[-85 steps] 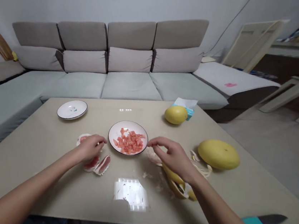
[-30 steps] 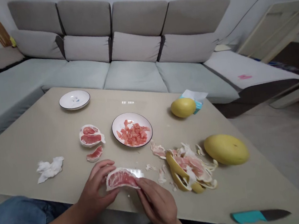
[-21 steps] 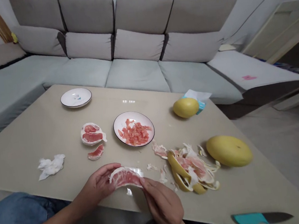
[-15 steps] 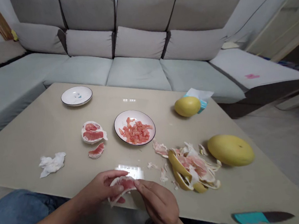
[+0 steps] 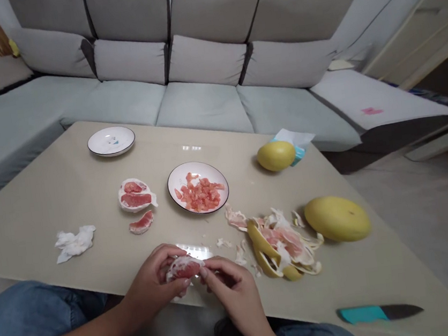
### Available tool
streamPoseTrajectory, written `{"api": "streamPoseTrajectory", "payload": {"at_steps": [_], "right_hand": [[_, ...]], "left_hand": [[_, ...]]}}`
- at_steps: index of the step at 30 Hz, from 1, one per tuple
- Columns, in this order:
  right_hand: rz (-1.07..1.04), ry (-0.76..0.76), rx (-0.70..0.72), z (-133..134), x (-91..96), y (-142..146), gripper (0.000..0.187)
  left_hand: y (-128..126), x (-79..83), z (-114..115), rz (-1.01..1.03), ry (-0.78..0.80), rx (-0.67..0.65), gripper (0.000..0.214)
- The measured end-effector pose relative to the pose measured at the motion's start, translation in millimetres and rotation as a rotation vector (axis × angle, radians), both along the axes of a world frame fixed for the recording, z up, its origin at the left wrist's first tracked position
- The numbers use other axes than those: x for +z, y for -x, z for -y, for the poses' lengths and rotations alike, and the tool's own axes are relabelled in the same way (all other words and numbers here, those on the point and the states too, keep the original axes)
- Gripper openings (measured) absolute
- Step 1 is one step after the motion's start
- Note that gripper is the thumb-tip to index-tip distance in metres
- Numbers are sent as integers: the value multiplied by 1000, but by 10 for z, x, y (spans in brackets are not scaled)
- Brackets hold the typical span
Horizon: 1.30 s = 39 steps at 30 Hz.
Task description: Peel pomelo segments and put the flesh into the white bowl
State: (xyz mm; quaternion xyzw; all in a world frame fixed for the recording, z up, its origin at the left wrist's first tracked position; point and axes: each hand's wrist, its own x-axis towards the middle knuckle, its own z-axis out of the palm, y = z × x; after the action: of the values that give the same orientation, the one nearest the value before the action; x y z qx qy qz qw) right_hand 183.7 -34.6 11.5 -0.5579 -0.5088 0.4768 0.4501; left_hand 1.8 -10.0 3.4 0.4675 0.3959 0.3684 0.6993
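A pink pomelo segment (image 5: 185, 268) with white membrane is held just over the table's near edge. My left hand (image 5: 157, 275) wraps round its left side, thumb in front. With thumb and forefinger, my right hand (image 5: 233, 285) pinches the segment's right end. Beyond my hands lie a loose pomelo segment (image 5: 142, 222) and a larger peeled pomelo piece (image 5: 136, 199) with red flesh showing. A white plate (image 5: 217, 175) with a dark rim holds small bits of pink pulp (image 5: 200, 195).
Right of my hands is a heap of pomelo peel (image 5: 283, 245). Two yellow pomelos (image 5: 337, 218) stand on the right, one by a tissue pack (image 5: 299, 143). A knife (image 5: 380, 312) lies near right. Crumpled tissue (image 5: 75, 243) and another plate (image 5: 111, 141) are left. A sofa stands behind.
The pomelo segment has turned in my hands, and its open membrane now looks closer against the flesh. My right hand has shifted slightly up. The whole view has moved a little.
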Motion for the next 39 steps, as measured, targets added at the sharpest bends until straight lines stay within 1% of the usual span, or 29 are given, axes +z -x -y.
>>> {"api": "streamPoseTrajectory", "payload": {"at_steps": [4, 6, 9, 11, 13, 16, 18, 20, 22, 24, 27, 29, 33, 36, 39], "right_hand": [[-60, 120, 16, 2, 30, -2, 30], [-67, 159, 18, 5, 32, -2, 33], [-47, 153, 9, 12, 31, 2, 34], [-36, 121, -2, 15, 34, 7, 32], [-36, 93, -11, 18, 35, 9, 31], [-60, 90, -18, 24, 24, 9, 30], [-92, 110, -15, 29, 12, 9, 30], [-121, 128, 2, 33, 12, 15, 29], [-118, 126, 10, 39, 27, 23, 29], [-85, 107, 6, 47, 53, 28, 28], [-17, 68, -22, 54, 89, 11, 23], [-1, 52, -33, 49, 100, -17, 21], [-86, 92, 23, 17, 100, -78, 21], [-130, 100, 34, -2, 106, -109, 21], [-139, 102, 105, -3, 132, -126, 19]], "left_hand": [[-6, -17, 15, -52, -81, 45, 34], [3, -33, 19, -121, -156, 66, 31], [17, -44, 23, -242, -290, 92, 27], [16, -47, 29, -262, -318, 91, 27], [6, -56, 37, -220, -260, 85, 29], [-12, -75, 39, -84, -73, 62, 37], [-14, -80, 30, 0, 77, -8, 43], [-6, -72, 18, 42, 183, -98, 44], [4, -56, 10, 83, 234, -156, 42], [11, -44, 12, 154, 291, -186, 40], [18, -43, 25, 257, 407, -240, 41], [23, -40, 28, 288, 474, -285, 42], [40, -18, 14, 334, 556, -360, 37], [55, -16, -3, 372, 572, -391, 33], [66, -24, -17, 368, 561, -396, 33]]}}
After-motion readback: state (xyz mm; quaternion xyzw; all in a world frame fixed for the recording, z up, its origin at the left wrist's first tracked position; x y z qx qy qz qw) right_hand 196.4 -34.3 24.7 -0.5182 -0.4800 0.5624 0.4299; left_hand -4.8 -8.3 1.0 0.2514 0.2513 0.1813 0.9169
